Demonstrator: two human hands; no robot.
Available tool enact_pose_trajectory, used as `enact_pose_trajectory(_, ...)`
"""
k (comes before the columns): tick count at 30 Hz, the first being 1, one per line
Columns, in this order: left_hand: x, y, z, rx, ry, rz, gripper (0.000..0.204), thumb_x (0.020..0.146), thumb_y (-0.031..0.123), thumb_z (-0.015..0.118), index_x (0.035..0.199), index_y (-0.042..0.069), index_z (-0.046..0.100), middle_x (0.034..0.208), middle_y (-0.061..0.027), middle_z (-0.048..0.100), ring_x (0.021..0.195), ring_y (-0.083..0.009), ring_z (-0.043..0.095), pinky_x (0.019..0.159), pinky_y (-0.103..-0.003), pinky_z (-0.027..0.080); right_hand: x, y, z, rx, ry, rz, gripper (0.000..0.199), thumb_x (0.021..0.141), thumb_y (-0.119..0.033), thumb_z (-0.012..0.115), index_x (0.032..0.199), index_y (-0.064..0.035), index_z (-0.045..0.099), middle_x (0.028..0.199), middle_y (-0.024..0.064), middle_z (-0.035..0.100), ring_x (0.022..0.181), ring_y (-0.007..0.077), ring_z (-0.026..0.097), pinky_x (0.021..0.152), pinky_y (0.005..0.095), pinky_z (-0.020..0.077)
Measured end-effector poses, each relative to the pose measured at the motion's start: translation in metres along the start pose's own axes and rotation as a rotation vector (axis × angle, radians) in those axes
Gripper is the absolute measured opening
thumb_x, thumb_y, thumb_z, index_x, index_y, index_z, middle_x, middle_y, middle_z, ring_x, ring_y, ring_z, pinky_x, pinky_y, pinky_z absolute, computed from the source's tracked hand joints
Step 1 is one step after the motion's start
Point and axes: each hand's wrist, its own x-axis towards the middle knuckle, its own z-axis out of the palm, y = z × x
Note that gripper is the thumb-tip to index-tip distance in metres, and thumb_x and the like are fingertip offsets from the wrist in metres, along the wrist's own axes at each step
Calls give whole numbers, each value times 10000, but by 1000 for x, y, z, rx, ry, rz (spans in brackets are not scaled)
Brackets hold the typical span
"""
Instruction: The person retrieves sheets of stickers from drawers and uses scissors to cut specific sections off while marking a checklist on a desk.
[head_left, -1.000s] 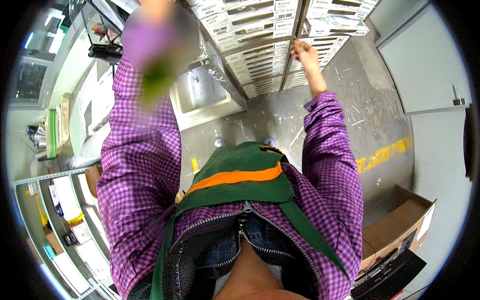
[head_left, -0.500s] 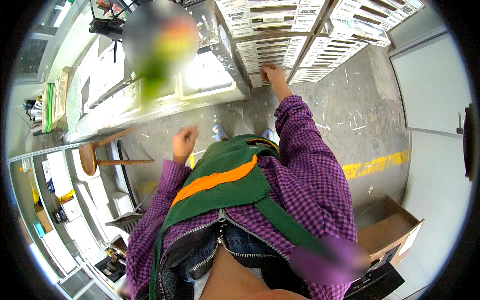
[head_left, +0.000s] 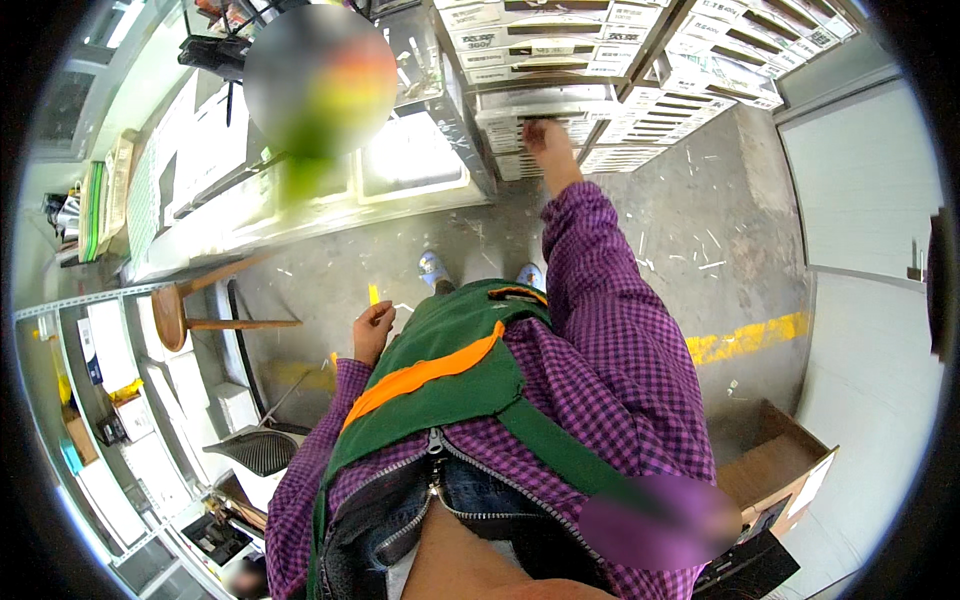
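My right hand (head_left: 543, 137) reaches up and forward to a grey cabinet of small labelled drawers (head_left: 560, 40). Its fingers are closed on the front of one grey drawer (head_left: 590, 104), which looks pulled out a little. My left hand (head_left: 372, 330) hangs by my side above the concrete floor, fingers curled in, with nothing visible in it. It is next to my green apron with its orange stripe (head_left: 430, 375). Both sleeves are purple checked cloth. My shoes (head_left: 432, 268) show below the cabinet.
A steel workbench (head_left: 400, 165) runs along the left of the cabinet. A round wooden stool (head_left: 170, 315) stands below it. Metal shelving with boxes (head_left: 110, 400) lines the left. An open cardboard box (head_left: 775, 465) sits at lower right, beyond a yellow floor line (head_left: 745, 335).
My left arm has dropped from overhead to my side. My right hand has moved down the cabinet face to a lower drawer, and my view has tipped further down.
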Motion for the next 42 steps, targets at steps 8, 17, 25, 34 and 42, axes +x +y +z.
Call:
enact_pose_trajectory(8,30,17,33,67,-167,59,344,894,231,673,1155,9,652,1010,-76,693,830,-132,644,698,-269,536,-134,-1,-48,-322,-54,27,152,887,-31,532,1031,-17,575,904,87,636,781,199,620,691,312,527)
enact_pose_trajectory(17,45,39,49,126,-238,47,401,897,275,663,1200,15,630,1023,-89,676,905,-160,642,771,-299,542,-157,-94,-23,-1351,-143,-168,368,862,-188,672,1163,12,603,960,86,656,774,165,632,706,270,518)
enact_pose_trajectory(25,49,38,48,70,-234,26,399,892,274,665,1190,10,633,1074,-93,681,886,-154,649,736,-283,541,-93,-77,17,-1868,169,-947,674,644,-401,832,1152,-11,623,1010,170,666,865,341,663,785,402,523)
enact_pose_trajectory(34,41,17,36,32,-197,-68,378,890,261,670,1180,19,642,1047,-76,682,850,-129,641,719,-268,533,-65,-82,33,-1898,211,-1040,394,712,-154,755,1078,-64,643,986,146,630,943,346,597,823,433,490)
enact_pose_trajectory(42,46,20,38,106,-257,-10,369,888,247,669,1178,21,643,1047,-65,686,855,-126,643,709,-263,536,-17,-95,20,-2222,38,-1113,172,790,-223,650,884,-79,659,909,111,645,924,306,605,867,417,471)
